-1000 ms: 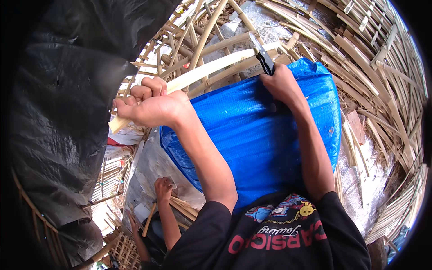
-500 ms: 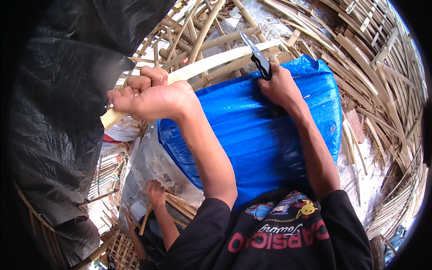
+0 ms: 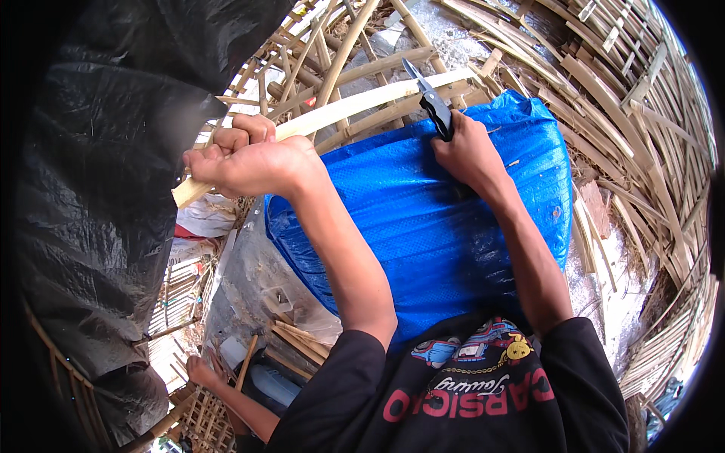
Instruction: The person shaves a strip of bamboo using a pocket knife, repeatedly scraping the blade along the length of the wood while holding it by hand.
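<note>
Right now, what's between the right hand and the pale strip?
The knife, gripped in the right hand, overlaps the pale strip in the head view; contact isn't clear. Bamboo poles show behind.

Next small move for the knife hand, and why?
Probably slide the knife lightly along the pale strip toward its far end: the right hand holds it across the strip, with some length beyond, and the left hand grips near the other end.
</note>
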Tool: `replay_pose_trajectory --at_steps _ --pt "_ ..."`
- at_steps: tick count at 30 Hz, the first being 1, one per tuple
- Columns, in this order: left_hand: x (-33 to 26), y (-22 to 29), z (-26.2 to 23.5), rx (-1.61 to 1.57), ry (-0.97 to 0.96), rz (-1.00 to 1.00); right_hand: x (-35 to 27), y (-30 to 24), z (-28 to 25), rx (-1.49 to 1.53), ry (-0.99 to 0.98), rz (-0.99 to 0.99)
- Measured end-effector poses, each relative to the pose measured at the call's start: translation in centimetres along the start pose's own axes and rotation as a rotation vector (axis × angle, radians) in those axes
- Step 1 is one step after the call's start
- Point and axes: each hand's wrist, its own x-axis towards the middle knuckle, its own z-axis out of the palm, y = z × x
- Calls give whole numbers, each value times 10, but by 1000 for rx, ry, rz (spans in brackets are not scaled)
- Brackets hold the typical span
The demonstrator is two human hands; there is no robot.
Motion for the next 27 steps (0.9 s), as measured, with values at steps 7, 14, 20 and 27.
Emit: replay_pose_trajectory --at_steps 7,14,20,27 --pt "12 -3 -11 -36 -140 -212 17 0 -8 -42 -35 -44" --pt "-3 -4 -5 2 9 -90 17 -6 -17 -64 -127 23" --pt "-7 -2 0 -2 22 -55 5 -3 -20 -80 -112 35" --pt "-3 -5 -3 10 -34 -50 -3 -1 -18 -87 -89 52"
